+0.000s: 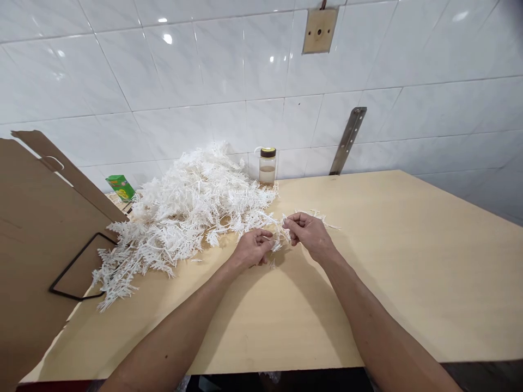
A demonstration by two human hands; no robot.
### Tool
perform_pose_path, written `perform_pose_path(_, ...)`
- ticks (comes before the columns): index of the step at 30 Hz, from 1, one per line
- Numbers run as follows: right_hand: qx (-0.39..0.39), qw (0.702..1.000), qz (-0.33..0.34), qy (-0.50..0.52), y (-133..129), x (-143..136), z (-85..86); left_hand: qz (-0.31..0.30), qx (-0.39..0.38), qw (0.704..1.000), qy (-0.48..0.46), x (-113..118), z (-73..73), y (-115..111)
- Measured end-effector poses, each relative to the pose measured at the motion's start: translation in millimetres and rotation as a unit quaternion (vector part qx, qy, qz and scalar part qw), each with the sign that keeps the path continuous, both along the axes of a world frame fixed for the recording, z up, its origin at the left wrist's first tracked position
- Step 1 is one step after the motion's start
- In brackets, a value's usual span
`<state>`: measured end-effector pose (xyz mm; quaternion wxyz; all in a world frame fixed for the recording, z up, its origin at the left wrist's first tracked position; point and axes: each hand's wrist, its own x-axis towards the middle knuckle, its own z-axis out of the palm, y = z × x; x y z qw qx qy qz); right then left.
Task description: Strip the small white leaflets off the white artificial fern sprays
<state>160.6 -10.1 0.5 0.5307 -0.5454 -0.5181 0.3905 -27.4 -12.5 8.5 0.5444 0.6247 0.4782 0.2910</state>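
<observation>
left hand + right hand both pinch one white sprig mid-table | big pile at back-left looks mostly untouched | few done sprigs beside right hand, so early days

We worked at a pale wooden table against a glossy white tiled wall, which bore a wooden plate and a metal bracket.
</observation>
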Motion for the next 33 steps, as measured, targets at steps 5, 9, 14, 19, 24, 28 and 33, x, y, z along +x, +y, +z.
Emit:
perform_pose_path(5,0.004,0.96,-0.153,-0.236,5.5,17.7,-2.4,-0.001,-0.016,1.0,-0.013,-0.2,0.9,-0.5)
perform_pose_path(9,0.079,0.949,-0.145,-0.269,-3.4,11.2,7.5,0.023,-0.005,1.0,-0.016,-0.1,-6.1,2.9)
perform_pose_path(14,0.093,0.978,0.039,-0.181,-19.1,-14.5,18.3,0.07,0.117,0.99,-0.036,-0.9,-9.8,4.1)
perform_pose_path(19,0.051,0.974,0.091,-0.2,-18.7,-24.5,9.9,0.064,0.193,0.979,-0.035,-2.0,-10.4,3.1)
perform_pose_path(24,0.006,0.99,0.054,-0.127,-11.8,-26.2,-3.9,0.092,0.2,0.974,-0.058,0.1,-11.6,4.8)
perform_pose_path(28,0.017,0.993,0.056,-0.104,-10.4,-27.7,-5.7,0.114,0.177,0.972,-0.101,1.1,-10.7,7.0)
perform_pose_path(33,0.046,0.997,-0.002,-0.061,-8.3,-29.3,-4.5,0.174,0.128,0.972,-0.089,0.9,-9.4,6.9)
